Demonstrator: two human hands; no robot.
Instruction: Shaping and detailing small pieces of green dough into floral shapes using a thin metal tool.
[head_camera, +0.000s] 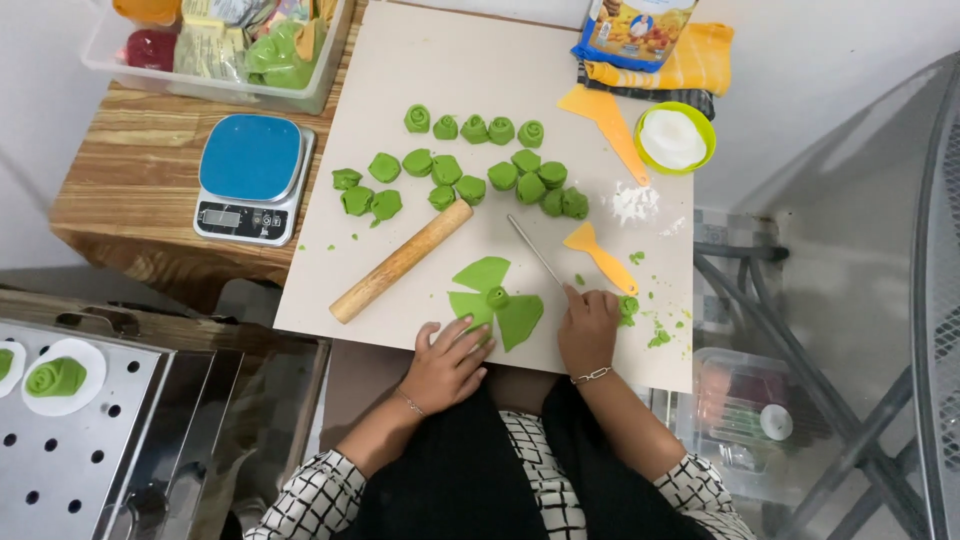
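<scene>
Going left to right: wooden rolling pin (401, 261) lies parked aside, left hand (447, 360) with fingers spread flat pins the cut green dough disc (496, 300) on the mat (420, 60), right hand (587, 325) pinches a thin metal rod (535, 251) for slicing it.

Clear plastic bin (215, 70) cropped by the top edge, its contents jumbled and not told apart, printed bag (635, 30) cut off above, steamer tray (110, 440) clipped at left and bottom, right hand (588, 330) fingertips hidden against the dough, scale (250, 178) display too small to be read.
</scene>
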